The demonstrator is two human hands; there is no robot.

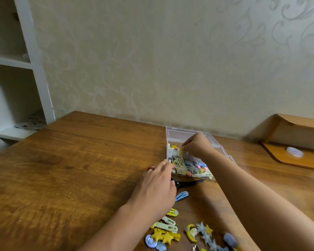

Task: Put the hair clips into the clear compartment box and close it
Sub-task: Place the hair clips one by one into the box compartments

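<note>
The clear compartment box lies open on the wooden table, its lid flat behind it and its compartments holding several coloured hair clips. My right hand reaches into the back compartment with fingertips pinched together; what they pinch is too small to make out. My left hand touches the box's front left corner with its fingers. A black clip lies partly under that hand. A blue snap clip lies beside it. More loose clips, yellow stars, moons and white snaps, are scattered near the table's front edge.
The wooden table stretches out to the left of the box. A white shelf unit stands at the far left. A wooden stand with a tape roll sits at the right. The wallpapered wall rises just behind the box.
</note>
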